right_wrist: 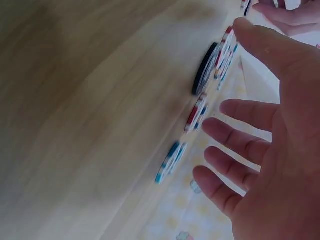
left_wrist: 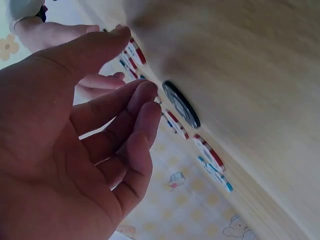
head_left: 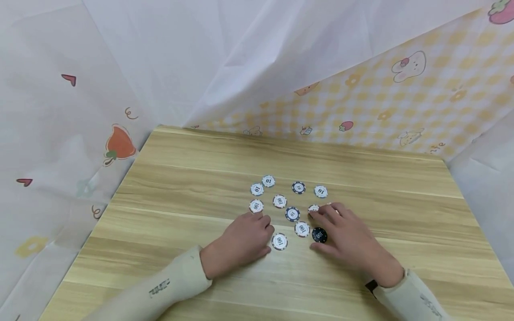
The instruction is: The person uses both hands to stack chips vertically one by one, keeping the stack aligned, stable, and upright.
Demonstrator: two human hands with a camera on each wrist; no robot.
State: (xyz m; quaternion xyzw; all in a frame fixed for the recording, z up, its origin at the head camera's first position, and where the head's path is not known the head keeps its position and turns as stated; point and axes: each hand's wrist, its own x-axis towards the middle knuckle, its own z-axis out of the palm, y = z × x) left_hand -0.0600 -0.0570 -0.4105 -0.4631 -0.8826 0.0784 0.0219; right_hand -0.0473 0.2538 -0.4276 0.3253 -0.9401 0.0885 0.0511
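Poker chips lie flat on the wooden table. My left hand [head_left: 246, 240] is at their left side, fingers loosely bent and nothing visible between them, just below a white 100 chip [head_left: 256, 206]. Another white 100 chip [head_left: 279, 241] is right of its fingertips. In the left wrist view a black chip [left_wrist: 181, 104] lies beyond the fingers. My right hand [head_left: 350, 232] hovers at the right side with its fingers spread. A black 100 chip [head_left: 319, 235] shows between its thumb and fingers, and a white chip [head_left: 313, 210] sits by the fingertips, partly covered.
Farther back are blue-edged 10 chips [head_left: 298, 187] and light-edged 10 chips [head_left: 321, 191]. Two of these, including one light-edged chip [head_left: 268, 181], nearly touch. A white cloth [head_left: 241, 53] and a yellow checked cloth [head_left: 361, 98] hang behind the table [head_left: 192, 174].
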